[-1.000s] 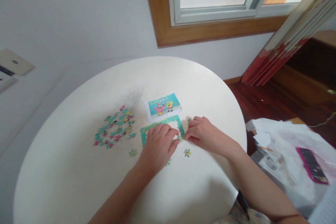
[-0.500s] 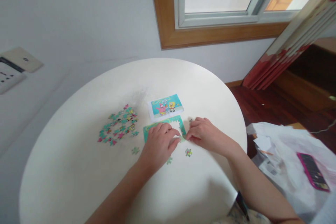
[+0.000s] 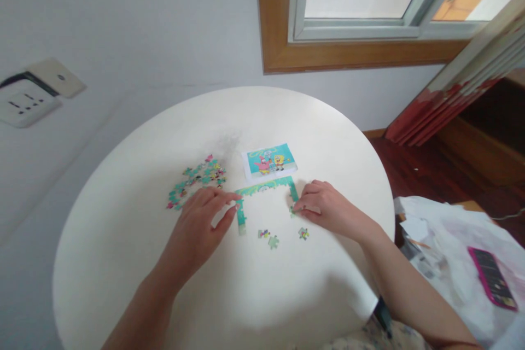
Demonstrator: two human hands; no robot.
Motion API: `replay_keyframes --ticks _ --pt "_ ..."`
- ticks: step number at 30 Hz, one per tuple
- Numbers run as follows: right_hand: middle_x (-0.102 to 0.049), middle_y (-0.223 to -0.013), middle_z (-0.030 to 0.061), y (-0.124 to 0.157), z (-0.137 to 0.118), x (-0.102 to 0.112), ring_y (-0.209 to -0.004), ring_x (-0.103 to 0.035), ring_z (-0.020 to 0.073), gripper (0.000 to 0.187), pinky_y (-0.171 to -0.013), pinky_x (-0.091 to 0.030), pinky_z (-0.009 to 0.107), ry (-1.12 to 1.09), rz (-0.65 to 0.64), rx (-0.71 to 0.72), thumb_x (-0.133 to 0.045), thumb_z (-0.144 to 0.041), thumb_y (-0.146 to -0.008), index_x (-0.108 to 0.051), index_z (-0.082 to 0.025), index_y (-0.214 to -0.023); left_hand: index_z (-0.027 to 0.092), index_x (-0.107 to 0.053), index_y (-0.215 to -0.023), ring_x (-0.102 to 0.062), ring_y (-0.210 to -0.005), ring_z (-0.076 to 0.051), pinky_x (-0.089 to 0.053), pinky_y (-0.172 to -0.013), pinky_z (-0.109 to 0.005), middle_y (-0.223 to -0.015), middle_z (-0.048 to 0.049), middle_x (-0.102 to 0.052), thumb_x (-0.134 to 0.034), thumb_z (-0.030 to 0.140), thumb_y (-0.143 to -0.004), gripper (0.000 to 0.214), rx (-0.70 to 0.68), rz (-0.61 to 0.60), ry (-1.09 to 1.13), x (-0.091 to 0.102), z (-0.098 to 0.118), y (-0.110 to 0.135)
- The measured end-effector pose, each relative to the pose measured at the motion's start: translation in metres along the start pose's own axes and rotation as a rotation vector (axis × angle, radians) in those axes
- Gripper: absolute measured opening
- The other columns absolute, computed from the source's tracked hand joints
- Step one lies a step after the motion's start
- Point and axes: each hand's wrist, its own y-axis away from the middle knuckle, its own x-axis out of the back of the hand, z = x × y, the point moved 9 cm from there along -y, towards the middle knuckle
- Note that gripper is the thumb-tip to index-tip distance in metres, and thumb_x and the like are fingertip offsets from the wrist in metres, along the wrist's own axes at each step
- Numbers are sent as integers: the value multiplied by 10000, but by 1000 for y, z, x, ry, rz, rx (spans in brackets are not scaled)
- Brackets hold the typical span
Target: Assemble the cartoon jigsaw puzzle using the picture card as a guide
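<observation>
A partly joined jigsaw border lies on the white table, with a top row and two sides in turquoise and pale green. My left hand is at its left side, thumb and index finger apart, the index fingertip touching the upper left edge. At the lower end of the right side, the fingertips of my right hand are closed on a pale green puzzle piece, partly covered by them. Below the border lie a green piece, a multicoloured piece and a yellow-green piece.
A heap of loose puzzle pieces lies left of the border, partly behind my left hand. A cartoon picture sheet lies just above it. Right of the round table, a pink-edged phone rests on white plastic.
My left hand has moved left off the lower right of the border to its left side, uncovering its middle. My right hand stays at the right side. The view has shifted slightly.
</observation>
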Motion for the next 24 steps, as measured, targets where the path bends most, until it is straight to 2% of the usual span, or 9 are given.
replay_keyframes --ticks 4,9,13,18,24 --pt "-634 -853 44 -1 0 -4 -844 -551 166 154 -793 -379 296 9 -5 8 -609 -173 -864 -737 -241 -918 228 -637 -1050 -546 -948 -204 -400 -875 -365 -972 -35 -601 -463 256 -933 212 -68 -115 16 -16 7 2" --pt "-642 -873 56 -2 -10 -1 -863 -559 183 134 -786 -391 307 -24 35 42 -621 -181 -858 -731 -226 -922 219 -641 -1048 -524 -959 -211 -385 -866 -364 -981 -42 -589 -468 232 -931 209 -130 -147 74 -17 14 6" --pt "-640 -894 45 -3 -32 -10 -881 -553 188 100 -792 -365 323 -36 -9 94 -645 -272 -861 -729 -250 -911 216 -646 -1013 -510 -929 -206 -375 -854 -362 -953 -42 -578 -479 213 -932 185 -161 -157 95 -16 19 9" --pt "-625 -893 36 -5 -47 -26 -886 -531 207 318 -776 -312 347 57 -52 60 -702 -520 -771 -696 -233 -907 217 -644 -981 -496 -923 -212 -364 -842 -370 -919 -43 -567 -486 198 -924 169 -185 -213 111 -24 28 12" --pt "-611 -893 28 -6 -47 -37 -896 -504 206 351 -766 -290 342 144 -75 35 -693 -548 -767 -678 -227 -909 220 -639 -959 -493 -912 -217 -357 -835 -380 -913 -39 -566 -478 203 -921 167 -192 -284 112 -33 32 14"
